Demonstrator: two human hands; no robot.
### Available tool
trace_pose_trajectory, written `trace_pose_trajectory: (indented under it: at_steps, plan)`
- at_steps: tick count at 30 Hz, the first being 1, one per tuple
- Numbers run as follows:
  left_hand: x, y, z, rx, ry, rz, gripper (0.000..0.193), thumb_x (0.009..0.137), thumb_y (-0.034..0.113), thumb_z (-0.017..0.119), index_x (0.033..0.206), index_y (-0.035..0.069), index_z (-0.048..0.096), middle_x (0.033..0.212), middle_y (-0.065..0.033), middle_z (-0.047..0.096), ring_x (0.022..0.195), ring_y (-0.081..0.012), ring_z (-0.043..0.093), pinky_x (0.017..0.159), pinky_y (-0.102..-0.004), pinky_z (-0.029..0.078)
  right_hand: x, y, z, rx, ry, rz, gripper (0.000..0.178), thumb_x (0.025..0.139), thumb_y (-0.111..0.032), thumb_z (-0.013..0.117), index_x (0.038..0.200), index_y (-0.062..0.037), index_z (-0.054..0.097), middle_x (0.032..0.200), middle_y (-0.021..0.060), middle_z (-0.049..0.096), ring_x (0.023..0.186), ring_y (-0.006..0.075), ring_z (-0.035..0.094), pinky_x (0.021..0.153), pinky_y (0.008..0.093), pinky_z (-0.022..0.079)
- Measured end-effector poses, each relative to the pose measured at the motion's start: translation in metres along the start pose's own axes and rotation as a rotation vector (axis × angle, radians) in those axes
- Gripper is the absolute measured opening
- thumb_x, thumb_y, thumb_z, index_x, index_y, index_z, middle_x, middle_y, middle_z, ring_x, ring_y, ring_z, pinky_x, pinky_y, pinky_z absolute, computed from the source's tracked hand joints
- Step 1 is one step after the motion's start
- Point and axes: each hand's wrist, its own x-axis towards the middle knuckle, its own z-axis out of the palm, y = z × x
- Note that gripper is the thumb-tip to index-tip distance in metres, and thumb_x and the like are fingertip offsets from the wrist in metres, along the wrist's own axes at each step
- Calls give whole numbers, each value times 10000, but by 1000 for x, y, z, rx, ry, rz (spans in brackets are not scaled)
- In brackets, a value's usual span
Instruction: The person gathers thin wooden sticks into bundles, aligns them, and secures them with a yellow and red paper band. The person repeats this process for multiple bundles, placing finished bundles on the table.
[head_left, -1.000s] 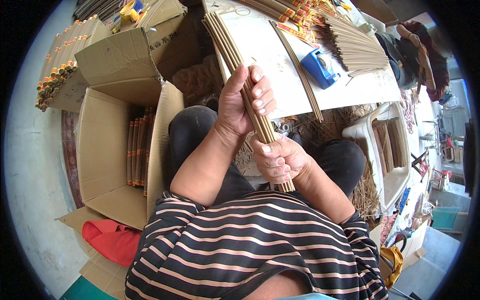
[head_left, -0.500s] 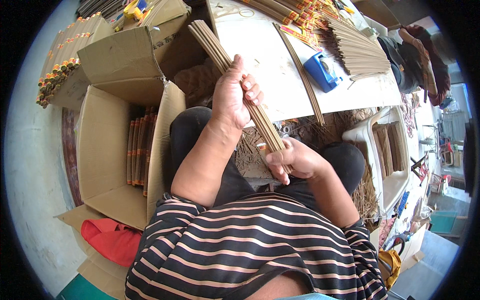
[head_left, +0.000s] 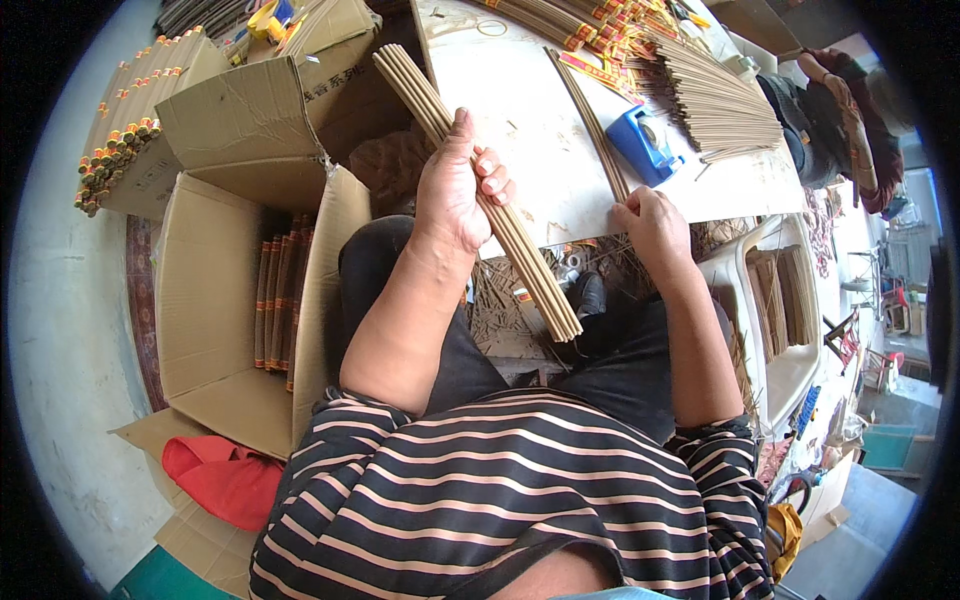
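My left hand (head_left: 455,190) grips a long bundle of tan incense sticks (head_left: 530,268) around its middle, held slanted above my lap. My right hand (head_left: 652,222) rests at the near edge of the white table (head_left: 520,120), its fingers touching a thin row of loose sticks (head_left: 590,125) that lies on the tabletop. A blue tape dispenser (head_left: 642,143) stands just beyond that hand. A big fan of loose sticks (head_left: 715,100) is spread at the table's far right.
An open cardboard box (head_left: 215,310) on my left holds wrapped stick bundles (head_left: 278,300). More wrapped bundles (head_left: 125,130) lie on another box beyond it. A white plastic chair (head_left: 775,310) with sticks stands at my right. Red cloth (head_left: 225,480) lies on the floor.
My right hand has let go of the bundle's lower end and moved up to the table edge. My left hand keeps the bundle and has swung it leftward.
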Motion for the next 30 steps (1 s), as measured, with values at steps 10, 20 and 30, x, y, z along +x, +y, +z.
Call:
trace_pose_trajectory:
  at_steps: [10,20,30]
  plan:
    - [0,-4,1,-18,-36,-55,367,826,467,595,681,157,464,530,51,397,409,-68,389,377,-210,349,14,7,14,-192,94,-152,251,807,-235,538,765,5,598,774,186,612,749,327,611,710,407,488]
    - [4,-1,-7,-81,-71,-101,401,785,494,626,673,158,438,530,33,409,416,-83,404,392,-220,363,-62,-68,-37,448,137,-209,195,802,-37,572,994,-8,547,676,159,601,619,269,634,555,339,504]
    - [2,-1,-5,-38,-73,-76,462,787,553,584,633,152,415,499,43,380,391,-65,342,383,-206,307,-95,-89,-23,426,186,-606,304,765,-10,609,1060,32,547,832,149,556,592,264,599,495,325,503]
